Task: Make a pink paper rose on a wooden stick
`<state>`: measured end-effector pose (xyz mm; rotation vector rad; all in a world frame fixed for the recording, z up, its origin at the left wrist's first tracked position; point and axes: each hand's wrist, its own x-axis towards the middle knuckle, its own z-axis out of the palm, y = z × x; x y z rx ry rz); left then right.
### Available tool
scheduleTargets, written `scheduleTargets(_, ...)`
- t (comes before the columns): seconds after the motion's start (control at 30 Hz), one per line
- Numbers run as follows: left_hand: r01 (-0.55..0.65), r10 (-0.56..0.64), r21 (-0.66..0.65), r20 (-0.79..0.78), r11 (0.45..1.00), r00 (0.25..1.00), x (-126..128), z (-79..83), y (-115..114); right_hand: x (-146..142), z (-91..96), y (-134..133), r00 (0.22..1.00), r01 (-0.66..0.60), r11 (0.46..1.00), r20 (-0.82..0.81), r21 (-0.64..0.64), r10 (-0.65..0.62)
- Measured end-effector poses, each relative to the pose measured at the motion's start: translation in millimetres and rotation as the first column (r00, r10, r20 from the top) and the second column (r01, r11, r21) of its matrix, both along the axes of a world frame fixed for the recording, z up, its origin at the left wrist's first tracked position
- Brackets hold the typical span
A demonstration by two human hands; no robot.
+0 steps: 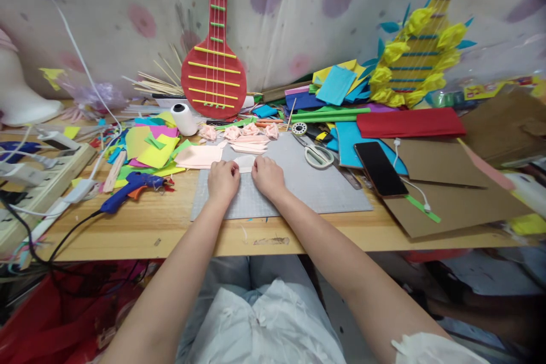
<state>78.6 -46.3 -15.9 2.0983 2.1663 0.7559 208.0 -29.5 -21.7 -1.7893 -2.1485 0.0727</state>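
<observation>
A small pale pink paper piece [245, 162] spans the gap between my two hands over the grey cutting mat [324, 199]. My left hand [223, 180] has its fingers curled at the left end of the piece. At the opposite end, my right hand [268, 176] pinches it with bent fingers. Just beyond lie folded pink paper strips [249, 145] and a flat pink sheet [198, 156]. Several pink paper flowers [232, 132] sit in a row behind them. My fingertips are partly hidden by the backs of my hands.
Scissors [319, 156] rest on the mat's right side. A phone [381, 169] lies on brown cardboard [460, 205]. To the left are a blue glue gun [130, 190], coloured paper scraps [157, 148] and a power strip [46, 182]. A red paper instrument [214, 77] stands behind.
</observation>
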Motion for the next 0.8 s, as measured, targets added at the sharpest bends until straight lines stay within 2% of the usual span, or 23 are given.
scheduleTargets(0.33, -0.038, 0.039, 0.021, -0.028, 0.999, 0.999, 3.2, 0.4, -0.2, -3.4, 2.3, -2.4, 1.0, -0.011, 1.0, 0.012, 0.003, 0.011)
scheduleTargets(0.8, -0.04, 0.043, -0.035, 0.072, 0.999, 0.996, -4.1, -1.5, 0.2, 4.5, 3.7, -1.7, 1.0, -0.018, 0.999, -0.011, -0.041, 0.018)
